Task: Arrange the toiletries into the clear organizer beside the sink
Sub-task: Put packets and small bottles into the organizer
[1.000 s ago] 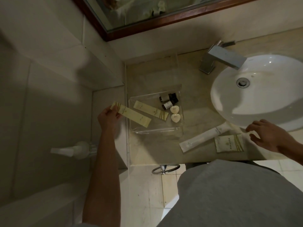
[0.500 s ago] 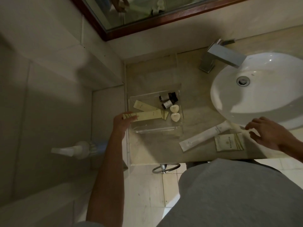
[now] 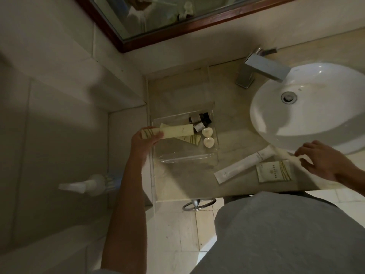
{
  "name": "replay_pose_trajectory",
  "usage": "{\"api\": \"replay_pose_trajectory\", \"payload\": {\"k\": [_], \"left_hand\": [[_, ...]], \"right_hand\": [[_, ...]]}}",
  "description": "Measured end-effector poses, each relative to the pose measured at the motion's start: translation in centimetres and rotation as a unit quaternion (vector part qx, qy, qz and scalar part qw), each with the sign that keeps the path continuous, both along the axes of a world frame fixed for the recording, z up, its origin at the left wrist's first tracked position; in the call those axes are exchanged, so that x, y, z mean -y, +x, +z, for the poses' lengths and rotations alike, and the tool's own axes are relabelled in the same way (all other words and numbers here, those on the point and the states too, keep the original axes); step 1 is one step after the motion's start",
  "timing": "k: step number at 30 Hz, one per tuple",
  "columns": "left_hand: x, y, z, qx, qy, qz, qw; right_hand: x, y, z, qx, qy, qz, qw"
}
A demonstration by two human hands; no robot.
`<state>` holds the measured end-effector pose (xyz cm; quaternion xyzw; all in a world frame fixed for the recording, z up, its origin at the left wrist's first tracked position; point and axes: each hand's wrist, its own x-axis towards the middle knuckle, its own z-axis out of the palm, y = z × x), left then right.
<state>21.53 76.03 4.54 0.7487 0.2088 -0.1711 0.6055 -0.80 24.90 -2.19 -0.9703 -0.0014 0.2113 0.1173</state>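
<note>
A clear organizer [image 3: 187, 158] stands on the counter left of the sink [image 3: 308, 107]. Inside it lie two small dark-capped bottles [image 3: 199, 121], two heart-shaped soaps [image 3: 207, 138] and a cream striped packet [image 3: 190, 139]. My left hand [image 3: 145, 142] pinches the end of a second long cream packet [image 3: 177, 131] held flat over the organizer's left half. A long white sachet [image 3: 244, 165] and a square cream sachet [image 3: 273, 171] lie on the counter to the right. My right hand [image 3: 324, 160] hovers open by the sink's front rim, just right of these sachets.
A square chrome faucet [image 3: 260, 69] stands behind the sink. The mirror's wooden frame [image 3: 197, 24] runs along the wall above. A white pump dispenser [image 3: 85, 184] sits on the tiled wall at left. A metal towel ring [image 3: 198, 203] hangs under the counter's front edge.
My left hand has carried the long cream packet rightward from outside the organizer's left edge to over its interior. My right hand has stayed near the sink rim.
</note>
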Motion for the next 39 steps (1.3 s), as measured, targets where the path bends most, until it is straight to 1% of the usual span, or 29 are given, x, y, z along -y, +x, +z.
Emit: {"api": "replay_pose_trajectory", "payload": {"k": [3, 5, 7, 8, 9, 10, 11, 12, 14, 15, 17, 19, 21, 22, 24, 25, 27, 28, 29, 32, 36, 39], "left_hand": [[-0.7, 0.9, 1.2, 0.028, -0.06, 0.063, 0.996], [-1.0, 1.4, 1.9, 0.05, -0.085, 0.071, 0.993], [-0.5, 1.7, 2.3, 0.076, -0.046, 0.05, 0.995], [0.1, 1.7, 2.2, 0.101, 0.019, 0.021, 0.994], [0.8, 1.7, 2.1, 0.132, 0.094, -0.025, 0.986], [1.6, 1.7, 1.6, 0.16, 0.16, -0.085, 0.97], [2.5, 1.6, 0.9, 0.177, 0.204, -0.154, 0.95], [3.4, 1.5, 0.1, 0.185, 0.235, -0.229, 0.927], [5.3, 0.9, -1.8, 0.192, 0.258, -0.352, 0.879], [6.2, 0.4, -2.8, 0.194, 0.258, -0.39, 0.862], [7.3, -0.6, -4.6, 0.187, 0.258, -0.432, 0.844], [7.4, -1.5, -6.3, 0.165, 0.264, -0.454, 0.835], [7.2, -1.9, -7.3, 0.141, 0.266, -0.46, 0.835], [7.1, -2.0, -7.4, 0.14, 0.269, -0.46, 0.834], [7.1, -1.9, -7.4, 0.173, 0.278, -0.452, 0.83], [7.0, -1.7, -7.4, 0.188, 0.281, -0.434, 0.835], [6.7, -1.2, -6.9, 0.188, 0.282, -0.384, 0.859], [6.3, -1.0, -6.7, 0.171, 0.283, -0.375, 0.866], [6.0, -0.9, -6.6, 0.145, 0.288, -0.387, 0.864], [5.2, -1.1, -6.5, 0.094, 0.327, -0.466, 0.817], [5.0, -1.2, -6.0, 0.095, 0.31, -0.483, 0.814], [3.8, -0.7, -5.9, 0.115, 0.349, -0.502, 0.783]], "right_hand": [[0.0, 0.0, 0.1, 0.005, 0.004, 0.004, 1.0], [0.0, 0.0, 0.2, 0.004, 0.003, 0.005, 1.0], [0.0, -0.1, 0.1, 0.003, -0.001, 0.007, 1.0], [-0.1, -0.1, 0.0, 0.002, -0.002, 0.008, 1.0], [-0.1, -0.1, -0.1, 0.001, -0.002, 0.01, 1.0], [-0.2, 0.0, -0.1, 0.001, 0.0, 0.012, 1.0], [-0.2, 0.0, -0.2, 0.002, 0.001, 0.012, 1.0], [-0.3, 0.0, -0.2, 0.002, 0.002, 0.011, 1.0], [-0.6, -0.1, 0.0, 0.001, 0.002, 0.005, 1.0], [-0.7, -0.1, 0.1, -0.001, 0.001, -0.002, 1.0], [-0.8, -0.4, 0.3, -0.003, 0.001, -0.011, 1.0], [-0.8, -0.8, 0.4, -0.001, 0.003, -0.015, 1.0], [-0.8, -1.2, 0.5, 0.0, 0.003, -0.022, 1.0], [-0.7, -1.4, 0.5, 0.0, 0.003, -0.024, 1.0], [-0.5, -2.0, 0.3, 0.0, 0.001, -0.03, 1.0], [-0.4, -2.2, 0.3, -0.002, 0.001, -0.032, 0.999], [-0.3, -2.6, 0.1, -0.004, 0.002, -0.032, 0.999], [-0.3, -2.7, 0.1, -0.004, 0.002, -0.035, 0.999], [-0.4, -2.8, 0.2, -0.004, 0.003, -0.04, 0.999], [-0.6, -2.8, 0.5, -0.004, 0.004, -0.047, 0.999], [-0.8, -2.5, 0.6, -0.011, 0.001, -0.045, 0.999], [-0.9, -2.1, 0.8, -0.013, -0.001, -0.045, 0.999]]}}
